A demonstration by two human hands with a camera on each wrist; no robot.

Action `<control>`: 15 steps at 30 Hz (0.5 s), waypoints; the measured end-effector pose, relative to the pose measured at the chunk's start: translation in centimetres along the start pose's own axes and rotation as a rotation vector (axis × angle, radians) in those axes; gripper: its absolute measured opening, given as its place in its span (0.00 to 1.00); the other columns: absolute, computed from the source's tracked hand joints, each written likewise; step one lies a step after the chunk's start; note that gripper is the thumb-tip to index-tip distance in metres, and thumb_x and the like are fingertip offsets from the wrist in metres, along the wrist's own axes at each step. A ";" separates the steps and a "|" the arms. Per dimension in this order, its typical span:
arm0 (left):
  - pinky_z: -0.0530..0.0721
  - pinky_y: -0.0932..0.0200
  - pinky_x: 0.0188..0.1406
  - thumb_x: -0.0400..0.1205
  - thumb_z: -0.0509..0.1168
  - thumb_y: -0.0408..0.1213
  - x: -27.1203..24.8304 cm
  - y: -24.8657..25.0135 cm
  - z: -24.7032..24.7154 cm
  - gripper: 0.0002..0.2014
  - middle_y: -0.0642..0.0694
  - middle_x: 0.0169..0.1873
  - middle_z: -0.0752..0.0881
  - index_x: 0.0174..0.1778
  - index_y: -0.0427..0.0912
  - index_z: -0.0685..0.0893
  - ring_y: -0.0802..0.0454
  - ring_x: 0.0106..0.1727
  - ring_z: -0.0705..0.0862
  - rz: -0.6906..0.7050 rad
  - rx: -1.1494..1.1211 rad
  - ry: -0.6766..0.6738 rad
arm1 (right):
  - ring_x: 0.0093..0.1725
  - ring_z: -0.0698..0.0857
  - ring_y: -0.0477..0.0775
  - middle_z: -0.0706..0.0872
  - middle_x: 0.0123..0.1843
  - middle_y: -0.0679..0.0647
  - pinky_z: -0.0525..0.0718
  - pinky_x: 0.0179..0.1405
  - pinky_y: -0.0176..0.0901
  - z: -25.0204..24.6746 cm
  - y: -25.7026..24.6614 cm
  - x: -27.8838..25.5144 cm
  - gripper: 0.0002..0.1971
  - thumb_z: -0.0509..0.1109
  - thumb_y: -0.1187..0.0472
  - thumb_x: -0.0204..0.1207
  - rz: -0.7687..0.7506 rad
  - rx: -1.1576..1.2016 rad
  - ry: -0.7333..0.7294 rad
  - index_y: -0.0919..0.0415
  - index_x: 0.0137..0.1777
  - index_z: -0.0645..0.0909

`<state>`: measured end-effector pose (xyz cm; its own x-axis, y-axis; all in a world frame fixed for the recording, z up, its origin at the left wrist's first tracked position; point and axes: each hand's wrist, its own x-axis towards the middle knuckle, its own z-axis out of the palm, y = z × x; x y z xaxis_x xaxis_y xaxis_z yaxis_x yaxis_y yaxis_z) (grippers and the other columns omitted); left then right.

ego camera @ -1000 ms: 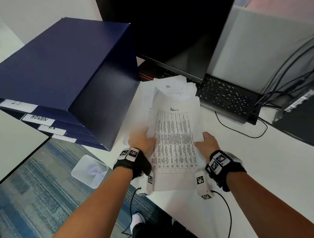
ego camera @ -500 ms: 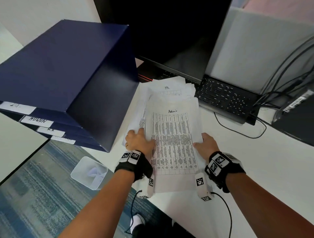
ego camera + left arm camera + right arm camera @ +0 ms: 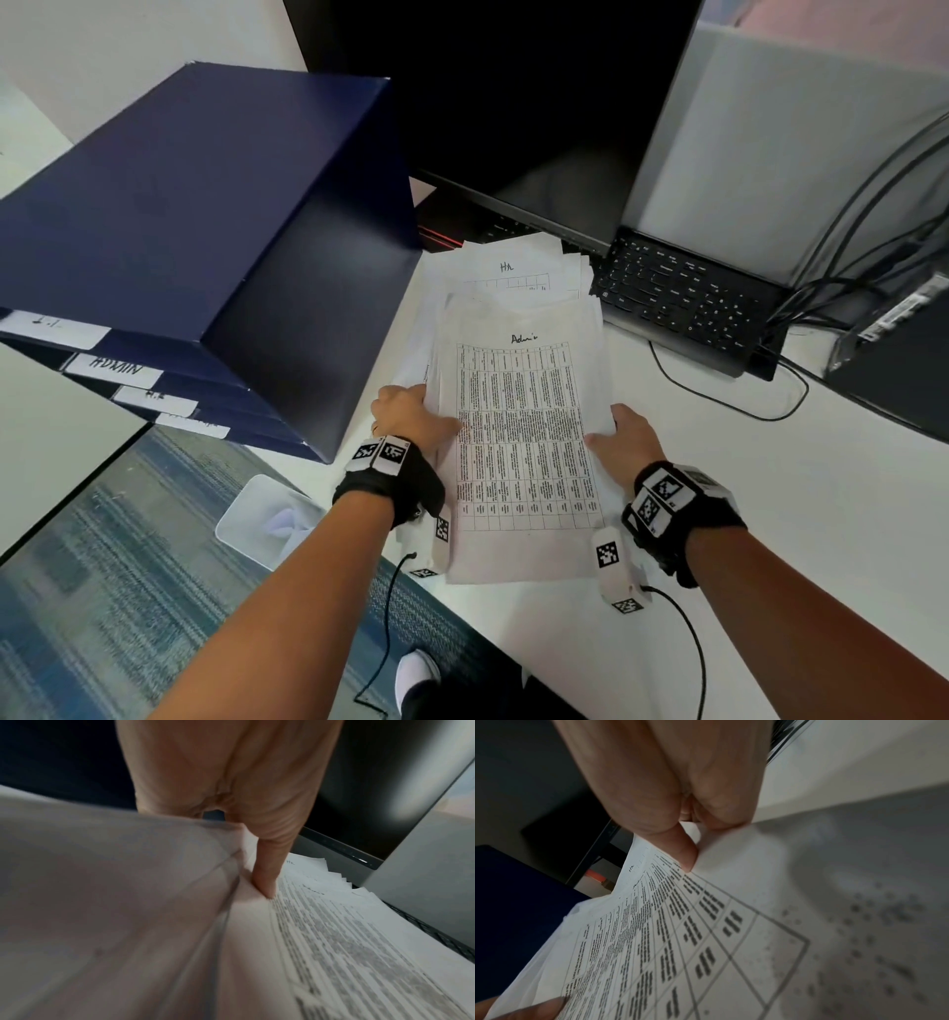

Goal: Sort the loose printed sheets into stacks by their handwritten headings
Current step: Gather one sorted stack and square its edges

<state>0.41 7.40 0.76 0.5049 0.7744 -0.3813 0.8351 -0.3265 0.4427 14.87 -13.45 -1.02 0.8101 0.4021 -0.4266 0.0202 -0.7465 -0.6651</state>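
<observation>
Stack of printed sheets (image 3: 518, 437) with "Admin" on top, near the desk's (image 3: 821, 514) front edge, left hand (image 3: 411, 419) gripping its left side, right hand (image 3: 624, 442) gripping its right side, "HR" sheet (image 3: 508, 270) behind, toward the keyboard (image 3: 683, 298).

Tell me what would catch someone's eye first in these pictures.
Front and centre, the left hand and right hand grip the sides of a sheaf of printed sheets headed Admin in handwriting. To their left stands a tall stack of navy file boxes, and behind the sheets a dark monitor.
</observation>
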 end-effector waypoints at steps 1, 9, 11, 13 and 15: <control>0.74 0.43 0.70 0.68 0.75 0.50 0.0 -0.1 0.0 0.23 0.40 0.70 0.68 0.57 0.45 0.83 0.41 0.71 0.66 -0.004 0.009 0.003 | 0.50 0.79 0.56 0.82 0.58 0.58 0.76 0.50 0.42 0.0 0.0 0.0 0.12 0.66 0.64 0.78 -0.001 -0.005 -0.001 0.65 0.60 0.75; 0.65 0.47 0.78 0.74 0.72 0.42 -0.5 -0.2 1.1 0.24 0.45 0.77 0.69 0.65 0.39 0.82 0.45 0.77 0.66 0.264 0.011 0.162 | 0.49 0.77 0.55 0.82 0.60 0.60 0.74 0.48 0.40 -0.2 -0.5 -0.4 0.14 0.65 0.66 0.79 0.009 -0.041 -0.010 0.68 0.63 0.74; 0.73 0.54 0.71 0.76 0.69 0.36 -0.9 -0.4 1.6 0.19 0.44 0.68 0.80 0.64 0.39 0.83 0.47 0.68 0.77 0.410 -0.018 0.181 | 0.52 0.77 0.56 0.80 0.58 0.57 0.72 0.49 0.39 -0.2 -0.6 -0.4 0.15 0.65 0.66 0.79 0.014 -0.050 -0.015 0.69 0.65 0.74; 0.84 0.55 0.56 0.75 0.71 0.27 -1.8 -0.3 1.8 0.11 0.44 0.52 0.89 0.52 0.38 0.88 0.47 0.52 0.86 0.573 -0.033 0.204 | 0.52 0.78 0.56 0.80 0.56 0.56 0.72 0.48 0.39 -0.2 -0.6 -0.3 0.15 0.64 0.65 0.79 0.015 -0.056 -0.016 0.69 0.64 0.74; 0.89 0.47 0.48 0.63 0.76 0.18 -2.5 -0.5 2.4 0.14 0.44 0.45 0.91 0.42 0.36 0.91 0.45 0.45 0.89 0.711 -0.053 0.257 | 0.49 0.77 0.55 0.81 0.56 0.58 0.71 0.46 0.39 -0.2 -0.6 -0.3 0.12 0.65 0.65 0.79 0.009 -0.058 -0.011 0.67 0.60 0.75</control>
<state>-0.76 4.38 -0.45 0.8458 0.4910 0.2087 0.3123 -0.7727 0.5526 14.74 -13.19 -0.39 0.8039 0.4005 -0.4397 0.0470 -0.7798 -0.6243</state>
